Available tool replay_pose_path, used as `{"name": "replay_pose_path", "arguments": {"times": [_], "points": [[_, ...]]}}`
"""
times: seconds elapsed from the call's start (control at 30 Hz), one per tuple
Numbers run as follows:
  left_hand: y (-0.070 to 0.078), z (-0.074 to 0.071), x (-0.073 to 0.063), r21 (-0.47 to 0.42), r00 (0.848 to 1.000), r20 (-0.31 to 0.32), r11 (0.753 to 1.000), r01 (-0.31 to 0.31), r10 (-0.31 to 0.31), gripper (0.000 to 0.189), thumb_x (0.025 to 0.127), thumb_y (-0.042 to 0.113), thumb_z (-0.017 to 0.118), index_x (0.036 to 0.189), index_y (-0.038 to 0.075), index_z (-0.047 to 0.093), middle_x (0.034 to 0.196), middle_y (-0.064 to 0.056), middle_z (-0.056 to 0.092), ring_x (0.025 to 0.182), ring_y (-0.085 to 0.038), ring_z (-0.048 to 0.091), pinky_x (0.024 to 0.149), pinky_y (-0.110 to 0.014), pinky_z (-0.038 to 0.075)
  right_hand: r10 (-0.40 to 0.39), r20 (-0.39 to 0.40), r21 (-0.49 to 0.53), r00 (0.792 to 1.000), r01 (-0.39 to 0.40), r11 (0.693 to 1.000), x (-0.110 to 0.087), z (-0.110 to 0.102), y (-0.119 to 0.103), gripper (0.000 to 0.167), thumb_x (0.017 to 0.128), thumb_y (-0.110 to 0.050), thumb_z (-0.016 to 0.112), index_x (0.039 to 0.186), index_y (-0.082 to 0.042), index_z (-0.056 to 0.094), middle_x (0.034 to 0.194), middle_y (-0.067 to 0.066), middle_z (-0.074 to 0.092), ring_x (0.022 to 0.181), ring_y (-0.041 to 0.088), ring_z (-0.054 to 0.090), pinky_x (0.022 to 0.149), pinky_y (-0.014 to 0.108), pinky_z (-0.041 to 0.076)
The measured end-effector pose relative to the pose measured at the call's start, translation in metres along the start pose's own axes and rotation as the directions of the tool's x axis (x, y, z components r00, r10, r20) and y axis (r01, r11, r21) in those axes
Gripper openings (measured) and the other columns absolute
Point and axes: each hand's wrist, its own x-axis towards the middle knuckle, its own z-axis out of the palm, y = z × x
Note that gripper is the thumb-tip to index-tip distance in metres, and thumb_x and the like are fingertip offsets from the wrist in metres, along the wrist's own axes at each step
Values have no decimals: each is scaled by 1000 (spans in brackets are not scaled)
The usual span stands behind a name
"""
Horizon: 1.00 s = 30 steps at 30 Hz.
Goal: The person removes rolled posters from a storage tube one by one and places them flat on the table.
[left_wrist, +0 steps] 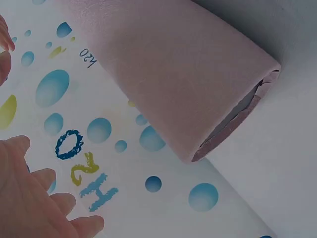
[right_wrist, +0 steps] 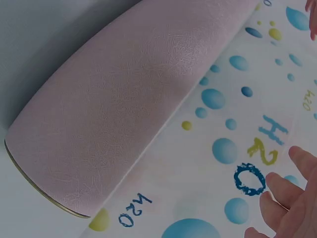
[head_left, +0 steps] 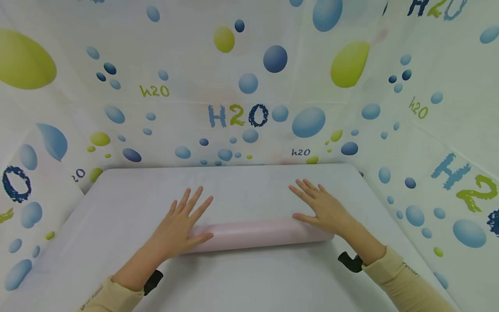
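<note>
A long pink roll (head_left: pixel 257 234) lies crosswise on the white table, its surface finely textured in the right wrist view. My left hand (head_left: pixel 177 229) is over the roll's left end, fingers spread and straight, thumb overlapping the roll. Over the right end is my right hand (head_left: pixel 325 212), also with fingers spread, its thumb at the roll's upper edge. Neither hand curls round it. In the left wrist view the roll's end (left_wrist: pixel 237 116) shows a folded-in, crinkled edge with a grey inside. A thin gold-coloured rim (right_wrist: pixel 44 197) edges the other end in the right wrist view.
The white table (head_left: pixel 249 281) spreads out around the roll. Behind and beside it hang white sheets (head_left: pixel 195 65) printed with blue and green drops and H2O lettering. Black straps (head_left: pixel 351 262) show at both wrists, next to the beige sleeves (head_left: pixel 405 277).
</note>
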Motion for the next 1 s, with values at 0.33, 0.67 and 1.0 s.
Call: {"name": "replay_pose_path", "arguments": {"times": [0.33, 0.67, 1.0], "points": [[1, 6, -3, -25, 1000, 12, 1000, 10, -10, 88, 80, 60, 56, 147, 15, 20, 153, -9, 3, 137, -37, 4, 99, -63, 20, 2, -14, 48, 1000, -1, 999, 0, 10, -2, 73, 88, -56, 47, 146, -19, 23, 149, 10, 23, 136, 29, 18, 105, 54, 18], [2, 15, -7, -59, 1000, -5, 998, -1, 1, 89, 79, 59, 58, 146, 13, 21, 153, -9, 4, 137, -37, 5, 99, -63, 20, 14, 25, 93, 1000, -16, 995, -3, 14, -3, 75, 87, -60, 44, 147, -21, 21, 150, 7, 20, 138, 26, 15, 107, 52, 15], [3, 21, -10, -63, 1000, -8, 998, 1, -1, 92, 77, 59, 61, 146, 12, 21, 153, -10, 6, 136, -38, 8, 98, -63, 22, -1, -10, 98, 1000, 2, 995, -8, 24, -2, 75, 86, -57, 49, 145, -17, 25, 147, 12, 27, 135, 30, 21, 104, 54, 20]]}}
